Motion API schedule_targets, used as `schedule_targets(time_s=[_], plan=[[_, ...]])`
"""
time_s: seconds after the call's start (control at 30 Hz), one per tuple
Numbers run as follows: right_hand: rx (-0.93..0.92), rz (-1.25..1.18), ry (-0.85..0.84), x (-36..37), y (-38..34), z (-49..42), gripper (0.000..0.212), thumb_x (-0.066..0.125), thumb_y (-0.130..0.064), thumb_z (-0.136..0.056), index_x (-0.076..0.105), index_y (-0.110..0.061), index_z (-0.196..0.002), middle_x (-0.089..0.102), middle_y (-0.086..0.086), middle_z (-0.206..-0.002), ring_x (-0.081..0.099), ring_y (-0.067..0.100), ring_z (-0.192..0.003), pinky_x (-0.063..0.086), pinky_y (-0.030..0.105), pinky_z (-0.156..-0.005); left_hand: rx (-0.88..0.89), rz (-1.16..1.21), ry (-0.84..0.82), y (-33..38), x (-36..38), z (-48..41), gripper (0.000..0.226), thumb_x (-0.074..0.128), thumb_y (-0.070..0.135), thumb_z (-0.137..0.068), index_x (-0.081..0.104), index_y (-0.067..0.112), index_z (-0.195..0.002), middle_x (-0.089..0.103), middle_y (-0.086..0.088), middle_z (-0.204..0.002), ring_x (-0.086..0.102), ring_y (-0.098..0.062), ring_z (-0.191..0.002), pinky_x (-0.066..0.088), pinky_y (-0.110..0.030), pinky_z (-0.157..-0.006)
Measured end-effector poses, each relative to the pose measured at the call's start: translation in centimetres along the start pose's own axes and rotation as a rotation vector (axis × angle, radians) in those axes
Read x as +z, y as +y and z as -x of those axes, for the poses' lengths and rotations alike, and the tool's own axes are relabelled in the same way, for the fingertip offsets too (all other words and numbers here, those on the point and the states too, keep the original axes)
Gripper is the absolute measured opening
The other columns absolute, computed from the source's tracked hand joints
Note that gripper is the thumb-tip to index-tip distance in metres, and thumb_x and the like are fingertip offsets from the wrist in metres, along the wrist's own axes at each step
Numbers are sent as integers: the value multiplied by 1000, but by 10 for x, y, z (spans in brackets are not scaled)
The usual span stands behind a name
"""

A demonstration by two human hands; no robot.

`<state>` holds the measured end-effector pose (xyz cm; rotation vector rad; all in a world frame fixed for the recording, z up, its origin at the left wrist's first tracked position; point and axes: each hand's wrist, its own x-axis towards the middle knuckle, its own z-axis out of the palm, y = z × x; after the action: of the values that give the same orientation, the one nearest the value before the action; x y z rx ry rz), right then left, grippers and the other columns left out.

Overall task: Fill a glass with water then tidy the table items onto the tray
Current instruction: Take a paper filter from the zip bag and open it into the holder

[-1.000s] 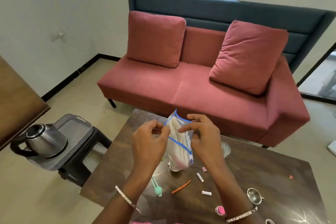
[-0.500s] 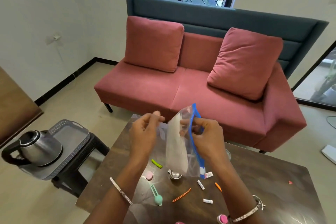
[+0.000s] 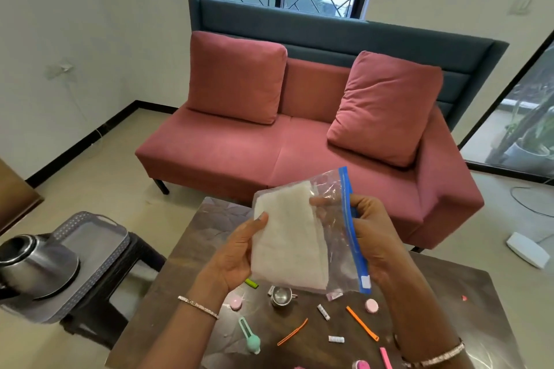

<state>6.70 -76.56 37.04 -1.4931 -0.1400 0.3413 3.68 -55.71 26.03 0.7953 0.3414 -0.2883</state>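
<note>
Past the red sofa (image 3: 299,144) the dark table (image 3: 449,293) lies below me, and left of it, apart, the grey tray (image 3: 102,269) sits on a black stool (image 3: 141,252) with the steel kettle (image 3: 33,266) on its near end. Above the table I hold a clear zip bag (image 3: 337,255) with a folded white cloth (image 3: 284,249) inside: my left hand (image 3: 236,255) grips its left edge, thumb in front, and my right hand (image 3: 377,237) pinches the blue zip strip (image 3: 357,252). Beneath, on the table, lie a small steel cup (image 3: 281,296), orange sticks (image 3: 292,336), pink caps (image 3: 371,305) and a green clip (image 3: 250,337).
</note>
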Motion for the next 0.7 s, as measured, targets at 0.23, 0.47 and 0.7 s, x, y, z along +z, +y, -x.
schedule_targets(time_s=[0.23, 0.47, 0.7], plan=[[-18, 68, 25, -16, -1, -9, 24, 82, -17, -71, 79, -7, -92, 77, 11, -100, 73, 31, -91, 61, 39, -80, 162, -89, 17, 13, -2, -3, 42, 69, 29, -86, 61, 13, -124, 64, -16, -125, 64, -31, -113, 56, -43, -84], [-14, 150, 111, -15, -5, -9, 48, 91, -36, -44, 79, -10, -82, 77, 12, -88, 74, 31, -86, 60, 48, -84, 202, -75, 3, 13, -7, -6, 52, 77, 32, -79, 60, 15, -125, 63, -15, -128, 62, -32, -116, 54, -47, -87], [-1, 239, 120, -14, 1, -11, 26, 93, -24, -55, 78, -12, -72, 76, 4, -75, 70, 11, -62, 52, 17, -58, 206, -73, -12, 11, -7, -3, 48, 77, 32, -79, 63, 16, -122, 64, -14, -126, 63, -31, -114, 56, -44, -83]])
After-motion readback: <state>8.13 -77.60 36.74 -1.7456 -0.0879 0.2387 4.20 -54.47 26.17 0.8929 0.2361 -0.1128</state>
